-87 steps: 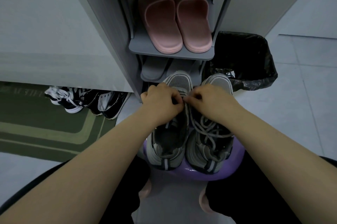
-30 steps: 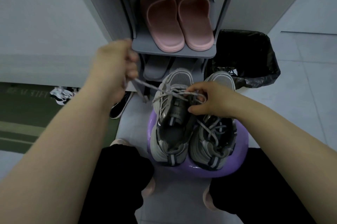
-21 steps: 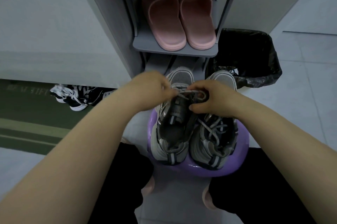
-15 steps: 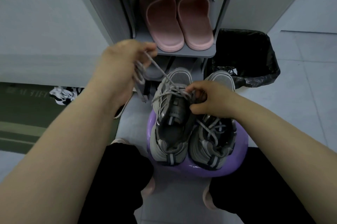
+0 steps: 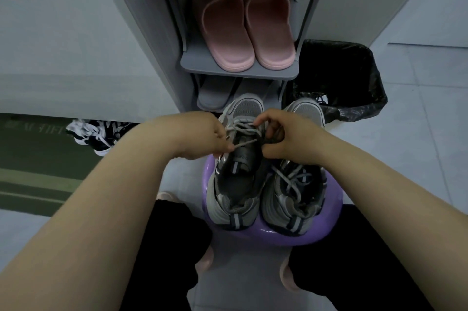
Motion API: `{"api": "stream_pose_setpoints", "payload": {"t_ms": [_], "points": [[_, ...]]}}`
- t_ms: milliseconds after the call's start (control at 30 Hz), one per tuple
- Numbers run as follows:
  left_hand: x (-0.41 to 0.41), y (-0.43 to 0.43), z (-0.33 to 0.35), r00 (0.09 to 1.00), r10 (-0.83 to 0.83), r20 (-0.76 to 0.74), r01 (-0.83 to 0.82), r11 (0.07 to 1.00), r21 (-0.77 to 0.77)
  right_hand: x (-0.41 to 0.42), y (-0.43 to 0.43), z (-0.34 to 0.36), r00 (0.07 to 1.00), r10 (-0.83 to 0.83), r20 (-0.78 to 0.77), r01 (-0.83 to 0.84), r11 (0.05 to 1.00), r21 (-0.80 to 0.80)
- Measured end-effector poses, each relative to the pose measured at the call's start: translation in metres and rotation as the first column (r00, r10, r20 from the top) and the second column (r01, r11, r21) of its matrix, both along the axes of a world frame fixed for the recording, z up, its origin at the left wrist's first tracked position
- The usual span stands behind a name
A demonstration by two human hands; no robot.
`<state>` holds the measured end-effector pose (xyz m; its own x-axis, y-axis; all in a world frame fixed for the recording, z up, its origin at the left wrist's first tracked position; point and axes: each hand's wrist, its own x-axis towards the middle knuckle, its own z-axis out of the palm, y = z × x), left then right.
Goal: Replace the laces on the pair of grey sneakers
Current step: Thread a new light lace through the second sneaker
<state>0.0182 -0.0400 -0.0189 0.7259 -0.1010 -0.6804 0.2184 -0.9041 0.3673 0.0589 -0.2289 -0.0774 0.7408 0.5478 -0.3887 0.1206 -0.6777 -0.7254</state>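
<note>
The two grey sneakers stand side by side, toes away from you, on a purple stool (image 5: pixel 326 229) between your knees. The left sneaker (image 5: pixel 238 184) is only partly laced: its lace (image 5: pixel 244 144) crosses the rows nearest the toe, and the tongue below lies bare. The right sneaker (image 5: pixel 293 196) is laced along its length, loosely.

Your left hand (image 5: pixel 202 136) pinches one free end of that lace between thumb and fingertip, just beside the shoe's outer edge. Your right hand (image 5: pixel 286 136) has its fingers curled down onto the lace crossings of the left sneaker, gripping there.

Beyond the toes stands a grey shoe rack (image 5: pixel 238 71) holding pink slippers (image 5: pixel 243 32). A bin (image 5: pixel 354 78) lined with a black bag stands to its right. Black-and-white shoes (image 5: pixel 96 133) lie to the left, beside a green mat (image 5: pixel 33 166).
</note>
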Motion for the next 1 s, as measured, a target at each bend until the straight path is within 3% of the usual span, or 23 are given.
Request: {"api": "stream_pose_setpoints", "payload": {"t_ms": [100, 200, 333, 400, 500, 567, 633, 733, 800, 867, 967, 1000], "points": [[0.006, -0.004, -0.016, 0.995, 0.010, 0.100, -0.014, 0.999, 0.038, -0.006, 0.001, 0.005, 0.998, 0.016, 0.054, -0.014, 0.999, -0.040], [0.014, -0.007, -0.033, 0.970, 0.045, 0.237, -0.074, 0.991, 0.115, -0.019, 0.005, 0.010, 0.966, 0.127, 0.226, -0.096, 0.985, -0.142], [0.015, -0.012, -0.045, 0.983, -0.025, 0.182, -0.009, 0.983, 0.184, -0.033, 0.008, 0.011, 0.854, 0.347, 0.388, -0.198, 0.906, -0.374], [0.015, -0.013, -0.042, 0.984, -0.048, 0.171, 0.016, 0.982, 0.186, -0.036, 0.007, 0.014, 0.838, 0.358, 0.412, -0.199, 0.903, -0.380], [0.016, -0.007, -0.033, 0.989, -0.002, 0.147, -0.017, 0.992, 0.128, -0.036, 0.008, 0.017, 0.835, 0.339, 0.434, -0.195, 0.919, -0.343], [0.017, -0.004, -0.024, 0.971, 0.173, 0.163, -0.166, 0.985, -0.051, -0.035, 0.009, 0.015, 0.814, 0.356, 0.458, -0.210, 0.917, -0.340], [0.017, -0.005, -0.012, 0.903, 0.425, 0.068, -0.366, 0.842, -0.397, -0.037, 0.012, 0.014, 0.814, 0.337, 0.472, -0.228, 0.934, -0.275], [0.017, -0.007, 0.005, 0.792, 0.571, -0.219, -0.509, 0.418, -0.752, -0.038, 0.014, 0.017, 0.818, 0.320, 0.478, -0.281, 0.947, -0.154], [0.017, -0.007, 0.010, 0.753, 0.582, -0.306, -0.512, 0.227, -0.829, -0.037, 0.015, 0.019, 0.814, 0.353, 0.461, -0.343, 0.933, -0.110], [0.018, -0.009, 0.014, 0.721, 0.615, -0.319, -0.488, 0.123, -0.864, -0.039, 0.015, 0.023, 0.860, 0.319, 0.399, -0.312, 0.946, -0.085], [0.014, -0.024, 0.017, 0.700, 0.610, -0.372, -0.464, -0.007, -0.886, -0.041, 0.020, 0.028, 0.939, 0.053, 0.339, -0.112, 0.981, 0.156], [0.012, -0.032, 0.017, 0.705, 0.589, -0.396, -0.461, -0.044, -0.886, -0.042, 0.022, 0.030, 0.970, -0.015, 0.245, -0.052, 0.962, 0.266]]}}
